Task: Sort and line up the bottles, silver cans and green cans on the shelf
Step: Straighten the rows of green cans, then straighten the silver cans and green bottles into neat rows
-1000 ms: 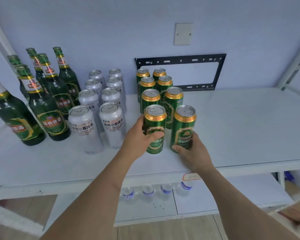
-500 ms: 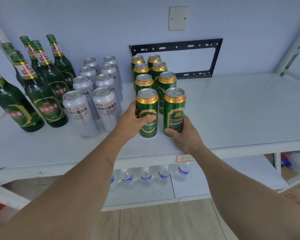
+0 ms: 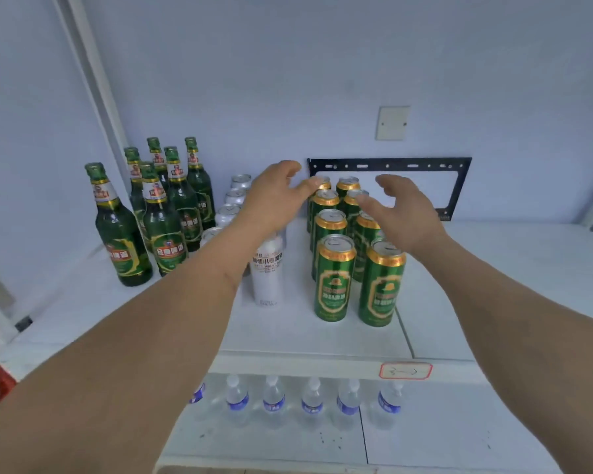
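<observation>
Several green glass bottles (image 3: 161, 230) stand grouped at the left of the white shelf (image 3: 288, 336). Silver cans (image 3: 267, 271) stand in two rows beside them, partly hidden by my left arm. Green cans (image 3: 334, 278) with gold rims form two rows on the right of the silver ones. My left hand (image 3: 274, 196) hovers open above the silver cans, fingertips near the rear green cans. Over the right row of green cans my right hand (image 3: 403, 213) is raised, open and empty. Neither hand touches a can.
A black metal bracket (image 3: 391, 164) and a blank wall plate (image 3: 392, 123) sit on the wall behind. Water bottles (image 3: 274, 400) line the lower shelf. A red-edged label (image 3: 404, 370) marks the shelf front. A white upright post (image 3: 93, 73) rises at the left.
Both hands have let go of the two front green cans and lifted up and back over the rows. The camera has tilted up and moved nearer.
</observation>
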